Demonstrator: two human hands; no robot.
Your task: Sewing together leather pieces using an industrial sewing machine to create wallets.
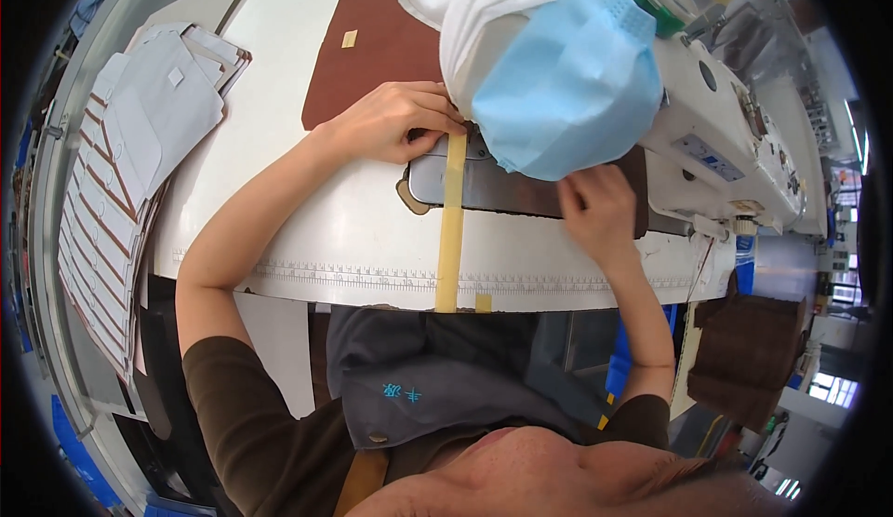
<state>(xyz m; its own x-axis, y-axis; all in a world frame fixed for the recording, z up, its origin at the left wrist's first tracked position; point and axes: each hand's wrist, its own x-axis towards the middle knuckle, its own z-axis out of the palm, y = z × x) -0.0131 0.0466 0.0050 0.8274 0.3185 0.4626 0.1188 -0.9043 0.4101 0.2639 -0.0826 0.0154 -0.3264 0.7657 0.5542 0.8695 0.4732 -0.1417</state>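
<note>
- A reddish-brown panel (372, 52) lies on the white bench (307, 219), partly hidden by a pale blue mask (567, 80).
- The left hand (405, 121) curls at its near edge; I cannot tell whether the fingers grip.
- The right hand (603, 214) is bent, fingertips hidden.
- The panel looks light and flexible, probably best held flat near its edges.

Blue characters (403, 393) on apron (465, 403), scale (372, 281) on table (270, 224)
</note>
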